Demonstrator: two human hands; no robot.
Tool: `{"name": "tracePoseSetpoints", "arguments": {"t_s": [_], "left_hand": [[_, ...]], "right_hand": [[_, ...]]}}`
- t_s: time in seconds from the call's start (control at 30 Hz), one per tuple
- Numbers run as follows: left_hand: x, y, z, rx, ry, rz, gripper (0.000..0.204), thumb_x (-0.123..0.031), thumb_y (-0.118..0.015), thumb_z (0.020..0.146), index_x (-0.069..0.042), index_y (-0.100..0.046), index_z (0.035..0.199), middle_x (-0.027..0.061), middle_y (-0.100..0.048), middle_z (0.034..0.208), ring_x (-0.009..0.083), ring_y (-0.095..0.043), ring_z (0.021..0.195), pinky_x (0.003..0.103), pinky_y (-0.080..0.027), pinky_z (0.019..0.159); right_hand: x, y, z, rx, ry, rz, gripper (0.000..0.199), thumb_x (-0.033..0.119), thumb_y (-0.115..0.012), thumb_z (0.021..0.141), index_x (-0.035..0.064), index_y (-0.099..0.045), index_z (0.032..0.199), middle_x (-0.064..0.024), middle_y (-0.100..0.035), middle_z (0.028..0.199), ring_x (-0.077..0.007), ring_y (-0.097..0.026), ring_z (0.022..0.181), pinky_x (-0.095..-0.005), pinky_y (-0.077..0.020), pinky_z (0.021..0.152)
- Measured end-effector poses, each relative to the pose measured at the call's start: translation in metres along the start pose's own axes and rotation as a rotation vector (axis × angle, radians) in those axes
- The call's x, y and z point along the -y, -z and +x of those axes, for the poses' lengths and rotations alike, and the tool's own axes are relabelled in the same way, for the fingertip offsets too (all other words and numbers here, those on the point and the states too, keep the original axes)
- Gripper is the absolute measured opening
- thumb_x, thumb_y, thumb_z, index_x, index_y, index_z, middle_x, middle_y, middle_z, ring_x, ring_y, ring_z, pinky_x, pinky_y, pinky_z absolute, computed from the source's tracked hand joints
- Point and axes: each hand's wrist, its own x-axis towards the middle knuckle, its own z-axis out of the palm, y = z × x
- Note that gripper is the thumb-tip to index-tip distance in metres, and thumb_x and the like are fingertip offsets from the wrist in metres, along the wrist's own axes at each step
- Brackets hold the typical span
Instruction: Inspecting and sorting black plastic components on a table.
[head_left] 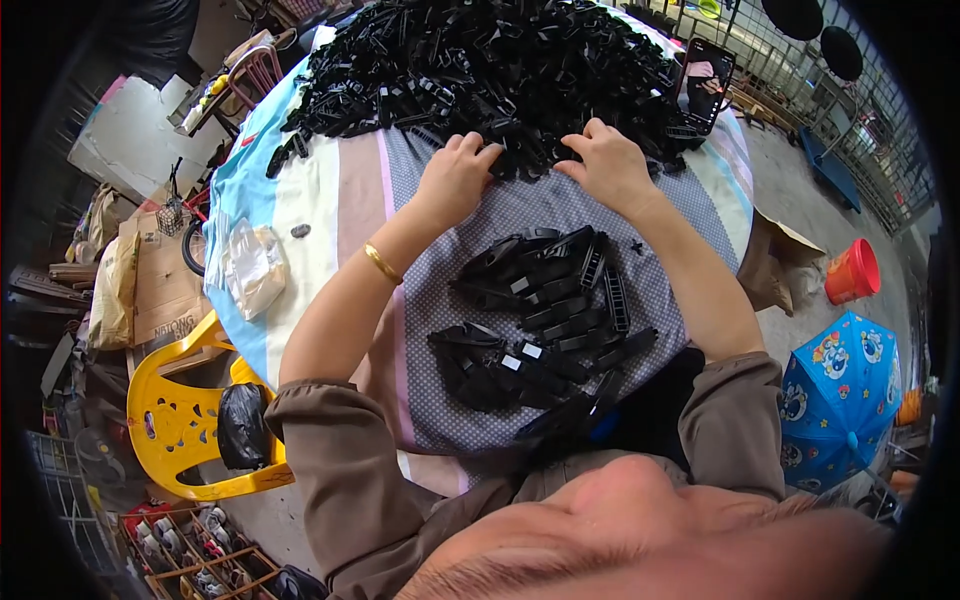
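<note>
A big heap of black plastic parts [500, 70] covers the far half of a cloth-covered table [340, 190]. My left hand [457, 175] rests at the heap's near edge with its fingers curled into the parts. My right hand [608, 165] does the same a little to the right, fingers bent over the pieces. Whether either hand holds a piece is hidden by the fingers. Between my forearms, nearer to me, lies a smaller pile of black plastic parts [545, 320] laid side by side. A gold bangle [381, 263] sits on my left wrist.
A phone [706, 85] stands propped at the heap's right side. A clear plastic bag [255, 268] lies at the table's left edge. A yellow plastic chair [180, 415] stands to the left. A red bucket [853, 271] and a blue umbrella [838, 395] are on the right.
</note>
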Motion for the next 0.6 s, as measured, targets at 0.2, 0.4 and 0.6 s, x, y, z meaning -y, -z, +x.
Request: {"name": "tracePoseSetpoints", "arguments": {"t_s": [0.2,0.4,0.6], "left_hand": [[0.004,0.001,0.006,0.066,-0.13,0.092,0.02,-0.009,-0.065,0.073,-0.007,-0.063,0.094,0.0067,-0.056,0.094,0.0241,-0.054,0.095,0.035,-0.047,0.079],[-0.018,0.022,-0.027,0.022,-0.014,-0.088,0.019,-0.006,-0.068,0.073,-0.004,-0.063,0.091,0.0102,-0.058,0.089,0.0308,-0.055,0.092,0.039,-0.047,0.08],[-0.027,0.023,-0.048,0.042,0.076,-0.3,0.023,-0.014,-0.068,0.076,-0.008,-0.066,0.099,0.0101,-0.059,0.088,0.0299,-0.056,0.09,0.039,-0.045,0.08]], "right_hand": [[-0.004,0.002,-0.002,0.046,0.002,0.051,0.039,0.031,-0.072,0.076,0.0058,-0.065,0.105,-0.011,-0.056,0.099,-0.0286,-0.061,0.091,-0.0368,-0.051,0.079],[-0.013,-0.013,0.001,0.048,0.028,0.193,0.03,0.017,-0.068,0.077,0.0042,-0.064,0.104,-0.0128,-0.056,0.101,-0.032,-0.061,0.089,-0.0387,-0.0508,0.081],[-0.002,-0.002,0.002,-0.016,-0.035,0.13,0.026,0.009,-0.06,0.077,0.0069,-0.064,0.103,-0.0116,-0.056,0.103,-0.0313,-0.059,0.095,-0.0388,-0.0509,0.083]]}}
